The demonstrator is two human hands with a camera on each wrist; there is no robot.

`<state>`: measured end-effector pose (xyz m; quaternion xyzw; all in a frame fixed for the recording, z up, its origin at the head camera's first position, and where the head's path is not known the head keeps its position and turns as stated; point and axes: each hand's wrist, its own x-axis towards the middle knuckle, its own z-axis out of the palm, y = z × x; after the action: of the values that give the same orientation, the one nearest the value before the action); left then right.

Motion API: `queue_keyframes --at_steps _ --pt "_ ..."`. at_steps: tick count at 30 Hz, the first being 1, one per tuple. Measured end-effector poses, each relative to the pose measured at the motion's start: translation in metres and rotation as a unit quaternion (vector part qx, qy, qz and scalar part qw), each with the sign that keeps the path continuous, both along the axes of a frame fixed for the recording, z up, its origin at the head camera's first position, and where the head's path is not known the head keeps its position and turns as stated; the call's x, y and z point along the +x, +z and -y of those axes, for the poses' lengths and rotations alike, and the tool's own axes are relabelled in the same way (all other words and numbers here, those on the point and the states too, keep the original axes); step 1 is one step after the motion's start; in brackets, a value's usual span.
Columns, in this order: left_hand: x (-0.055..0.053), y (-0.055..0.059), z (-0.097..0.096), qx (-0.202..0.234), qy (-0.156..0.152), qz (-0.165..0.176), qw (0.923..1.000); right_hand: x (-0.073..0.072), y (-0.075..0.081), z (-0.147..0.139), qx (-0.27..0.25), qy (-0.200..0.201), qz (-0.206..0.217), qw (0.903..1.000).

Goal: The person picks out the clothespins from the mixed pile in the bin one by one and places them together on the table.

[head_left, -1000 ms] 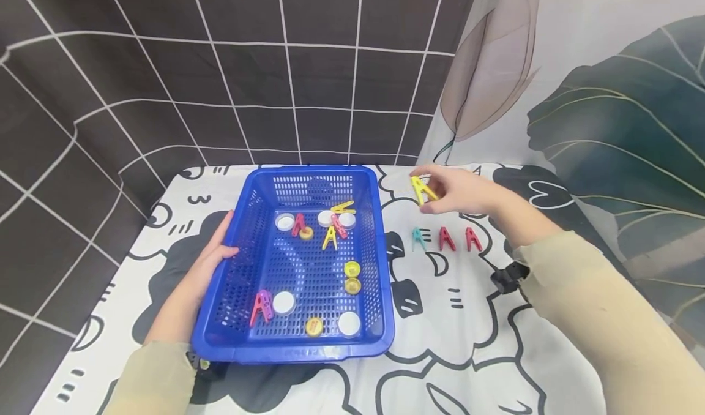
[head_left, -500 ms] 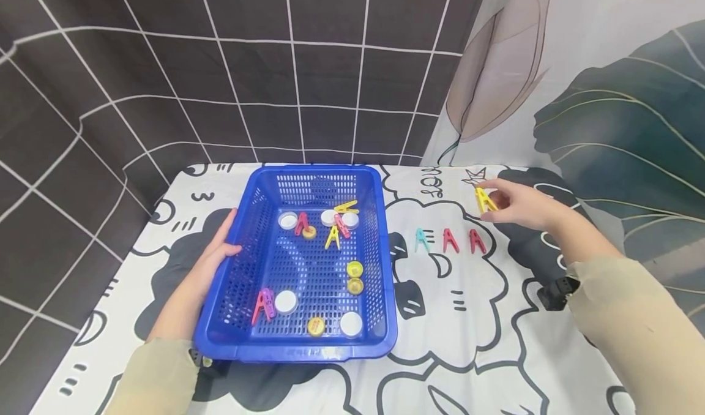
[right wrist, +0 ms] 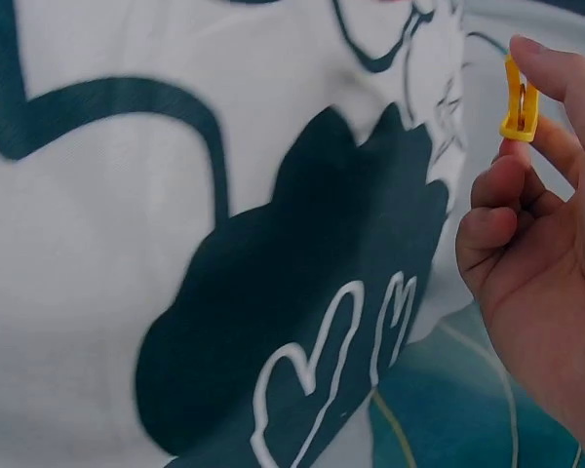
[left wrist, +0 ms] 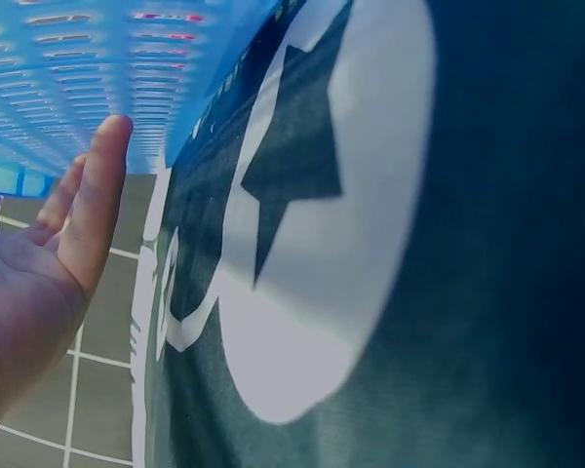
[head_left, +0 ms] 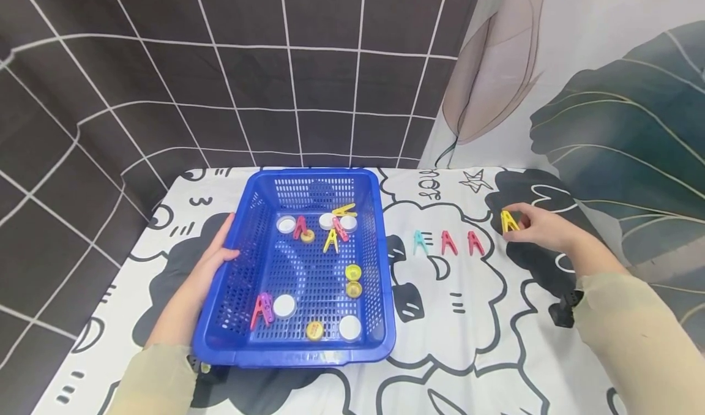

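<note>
My right hand (head_left: 542,224) pinches a yellow clothespin (head_left: 509,221) between thumb and fingers at the right side of the cloth. In the right wrist view the clothespin (right wrist: 520,102) stands upright at the fingertips. To its left lie a teal clothespin (head_left: 420,242) and two red clothespins (head_left: 448,243), side by side in a row. My left hand (head_left: 206,265) rests at the left side of a blue plastic basket (head_left: 294,355), thumb over the rim, the other fingers straight along the outer wall.
Inside the basket lie several clothespins, such as a purple one (head_left: 267,308) and a yellow one (head_left: 330,241), among white caps (head_left: 284,306) and yellow caps (head_left: 314,330). A dark gridded curtain (head_left: 319,72) hangs behind the patterned cloth (head_left: 429,341).
My right hand has carried the yellow clothespin rightward, past the row of clothespins, and lower toward the cloth. The left hand has stayed at the basket's side.
</note>
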<state>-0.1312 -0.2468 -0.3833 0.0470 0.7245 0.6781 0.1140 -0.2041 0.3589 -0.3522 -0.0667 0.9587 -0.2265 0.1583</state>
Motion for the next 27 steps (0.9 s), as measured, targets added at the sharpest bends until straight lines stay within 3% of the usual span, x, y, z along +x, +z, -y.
queue_keyframes --at_steps 8,16,27 --pt "-0.004 -0.001 -0.004 0.005 -0.004 -0.008 1.0000 0.003 -0.020 -0.010 0.009 -0.014 0.026 0.9995" --pt "-0.004 -0.003 -0.005 0.000 0.001 -0.016 0.9999 0.004 -0.035 -0.009 0.022 -0.001 0.036 0.9991" --pt "0.000 -0.002 0.000 -0.008 -0.002 -0.008 0.9999 0.002 -0.045 -0.004 0.022 -0.004 0.064 0.9977"
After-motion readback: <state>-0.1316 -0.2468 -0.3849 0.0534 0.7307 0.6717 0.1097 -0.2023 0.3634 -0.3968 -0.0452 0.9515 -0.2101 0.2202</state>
